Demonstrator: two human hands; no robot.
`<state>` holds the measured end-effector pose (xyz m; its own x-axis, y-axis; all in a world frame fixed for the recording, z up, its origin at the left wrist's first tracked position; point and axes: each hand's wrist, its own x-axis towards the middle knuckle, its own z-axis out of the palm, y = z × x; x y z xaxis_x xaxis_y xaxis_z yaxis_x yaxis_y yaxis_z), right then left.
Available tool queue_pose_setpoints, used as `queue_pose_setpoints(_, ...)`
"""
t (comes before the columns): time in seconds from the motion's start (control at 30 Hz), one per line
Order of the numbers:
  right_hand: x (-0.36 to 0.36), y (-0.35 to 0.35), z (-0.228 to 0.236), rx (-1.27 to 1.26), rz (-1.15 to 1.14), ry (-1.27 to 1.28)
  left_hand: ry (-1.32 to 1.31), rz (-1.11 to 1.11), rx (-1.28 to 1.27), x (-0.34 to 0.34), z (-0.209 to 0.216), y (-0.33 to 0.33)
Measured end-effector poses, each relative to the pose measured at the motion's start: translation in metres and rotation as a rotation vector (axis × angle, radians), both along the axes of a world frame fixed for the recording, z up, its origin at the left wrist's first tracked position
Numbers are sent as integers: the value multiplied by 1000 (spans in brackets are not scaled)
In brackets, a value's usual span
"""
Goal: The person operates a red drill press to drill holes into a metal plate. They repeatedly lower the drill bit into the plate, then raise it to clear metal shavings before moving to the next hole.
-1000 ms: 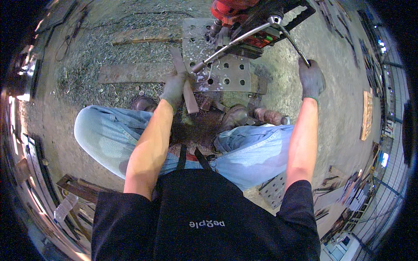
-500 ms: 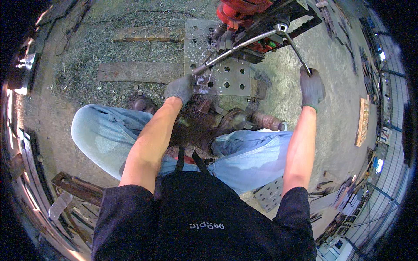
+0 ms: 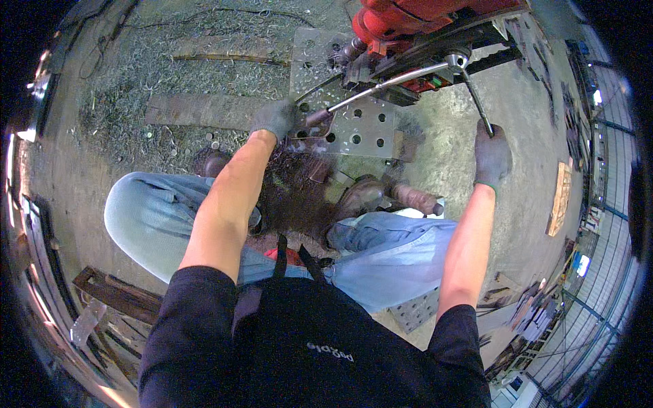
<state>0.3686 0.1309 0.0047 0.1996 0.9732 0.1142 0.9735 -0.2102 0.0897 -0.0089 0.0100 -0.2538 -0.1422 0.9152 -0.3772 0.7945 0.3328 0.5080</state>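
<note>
A red drilling machine (image 3: 401,20) stands on a perforated steel plate (image 3: 367,126) ahead of me. From its round feed hub (image 3: 457,62) two metal levers spread out. My right hand (image 3: 492,155), in a dark grey glove, is closed around the end of the right-hand lever (image 3: 475,95). The longer lever (image 3: 391,83) slants down left, its dark grip stopping just beside my left hand (image 3: 274,118). That gloved hand is closed, and a thin dark rod (image 3: 318,89) runs from it toward the drill's tool end (image 3: 352,51). Its fingers are partly hidden.
Metal shavings (image 3: 224,78) cover the floor at the left, around two flat bars (image 3: 204,111). My boot (image 3: 360,196) and a brown cylindrical thing (image 3: 416,198) are close below the plate. A wooden board (image 3: 560,198) lies far right; a steel channel (image 3: 115,292) lies lower left.
The right lever's end and my right hand have moved down slightly. My left hand has shifted up and left, and the thin rod now shows clearly. The drill appears farther right.
</note>
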Motion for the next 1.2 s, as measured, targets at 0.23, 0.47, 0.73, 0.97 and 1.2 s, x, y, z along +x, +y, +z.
queue_pose_setpoints(0.23,16,16,-18,-54,36,-46,-21,1,-58,-9,-10,-16)
queue_pose_setpoints(0.47,5,19,-80,-132,122,325,-403,326,129,-9,-46,-21)
queue_pose_setpoints(0.73,-7,12,-99,-277,88,783,-182,146,288,-17,-49,14)
queue_pose_setpoints(0.97,-1,5,-101,-272,24,781,17,-20,61,-23,30,46)
queue_pose_setpoints(1.2,-28,10,-88,-289,89,651,-9,472,17,-92,-33,86)
